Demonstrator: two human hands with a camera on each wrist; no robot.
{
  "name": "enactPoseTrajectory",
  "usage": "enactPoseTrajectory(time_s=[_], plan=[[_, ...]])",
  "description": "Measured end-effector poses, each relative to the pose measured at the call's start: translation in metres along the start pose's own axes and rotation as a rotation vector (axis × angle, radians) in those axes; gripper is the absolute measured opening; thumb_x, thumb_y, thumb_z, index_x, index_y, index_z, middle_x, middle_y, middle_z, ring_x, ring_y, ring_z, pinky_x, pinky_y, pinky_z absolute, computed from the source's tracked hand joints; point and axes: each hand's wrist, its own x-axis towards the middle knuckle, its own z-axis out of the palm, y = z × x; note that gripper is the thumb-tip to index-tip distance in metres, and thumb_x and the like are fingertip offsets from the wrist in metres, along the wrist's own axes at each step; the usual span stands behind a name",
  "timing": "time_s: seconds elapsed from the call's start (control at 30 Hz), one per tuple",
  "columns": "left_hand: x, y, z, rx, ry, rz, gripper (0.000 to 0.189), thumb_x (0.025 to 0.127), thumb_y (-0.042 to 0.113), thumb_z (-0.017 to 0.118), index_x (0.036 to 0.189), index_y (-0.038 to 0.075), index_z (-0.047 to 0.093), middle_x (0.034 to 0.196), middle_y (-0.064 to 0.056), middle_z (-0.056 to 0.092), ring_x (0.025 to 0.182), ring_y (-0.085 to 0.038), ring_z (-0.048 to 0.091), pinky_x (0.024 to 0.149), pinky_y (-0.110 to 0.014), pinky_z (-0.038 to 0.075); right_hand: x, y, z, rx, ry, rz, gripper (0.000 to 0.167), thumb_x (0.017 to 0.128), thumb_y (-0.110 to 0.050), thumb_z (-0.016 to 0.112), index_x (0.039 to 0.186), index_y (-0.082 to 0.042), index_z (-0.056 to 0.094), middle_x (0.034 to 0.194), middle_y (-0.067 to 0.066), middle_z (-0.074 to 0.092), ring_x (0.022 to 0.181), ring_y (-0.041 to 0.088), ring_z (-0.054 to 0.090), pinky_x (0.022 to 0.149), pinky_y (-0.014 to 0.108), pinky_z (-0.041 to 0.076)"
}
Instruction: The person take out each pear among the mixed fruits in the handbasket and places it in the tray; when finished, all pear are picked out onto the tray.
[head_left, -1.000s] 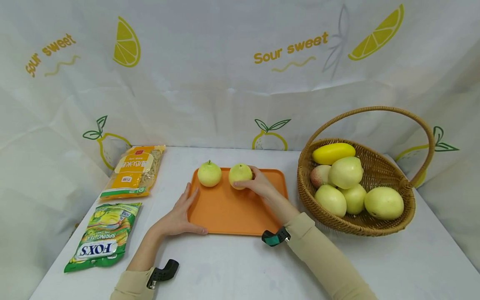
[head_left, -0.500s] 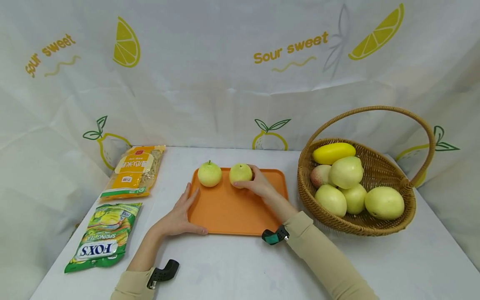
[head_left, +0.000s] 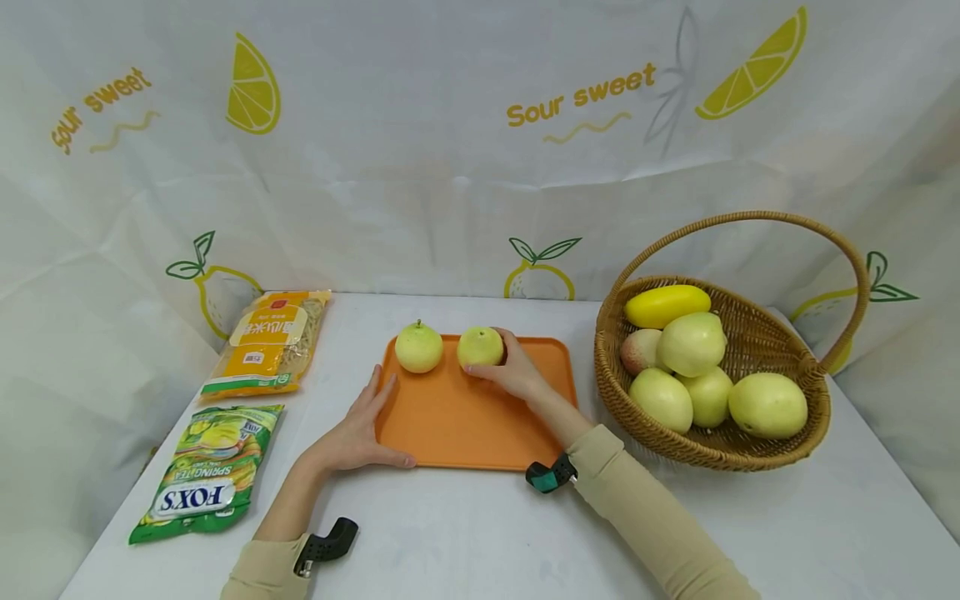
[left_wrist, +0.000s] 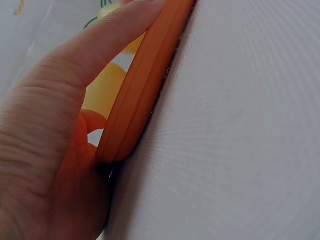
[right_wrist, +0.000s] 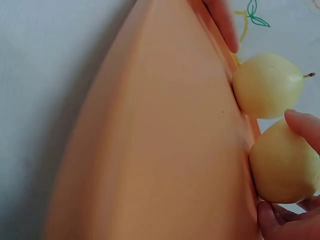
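An orange tray [head_left: 465,425] lies on the white table. Two round yellow-green pears are at its far side: the left pear [head_left: 419,347] stands with its stem up, and beside it is the right pear [head_left: 480,347]. My right hand [head_left: 521,373] grips the right pear from its right side, thumb in front; the right wrist view shows this pear [right_wrist: 285,165] low over the tray, between thumb and fingers. My left hand [head_left: 358,433] spreads around the tray's near left corner, fingers along the left rim, and its thumb [left_wrist: 110,35] rests straight on the front rim.
A wicker basket [head_left: 712,454] with a tall handle stands to the right, holding several pale fruits and a yellow oblong fruit [head_left: 667,307]. On the left lie an orange noodle packet [head_left: 262,342] and a green FOX'S bag [head_left: 206,475]. A printed cloth hangs behind.
The right hand and its pear have shifted only slightly; the right thumb has slid a little lower and left on the fruit. My left hand and the tray stay put.
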Motion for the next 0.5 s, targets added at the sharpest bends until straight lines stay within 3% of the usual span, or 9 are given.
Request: enactPoseTrajectory(time_s=[0.5], plan=[[0.0001, 0.0005, 0.0000, -0.008, -0.003, 0.011, 0.128, 0.065, 0.052, 0.086, 0.158, 0.015, 0.006, 0.161, -0.010, -0.018, 0.147, -0.037, -0.008, 0.112, -0.065, 0.009, -0.0019, 0.0029, -0.0051, -0.032, -0.004, -0.025, 0.088, 0.077, -0.016, 0.084, 0.148, -0.005, 0.032, 0.144, 0.017, 0.044, 0.128, 0.031, 0.045, 0.108, 0.045, 0.036]])
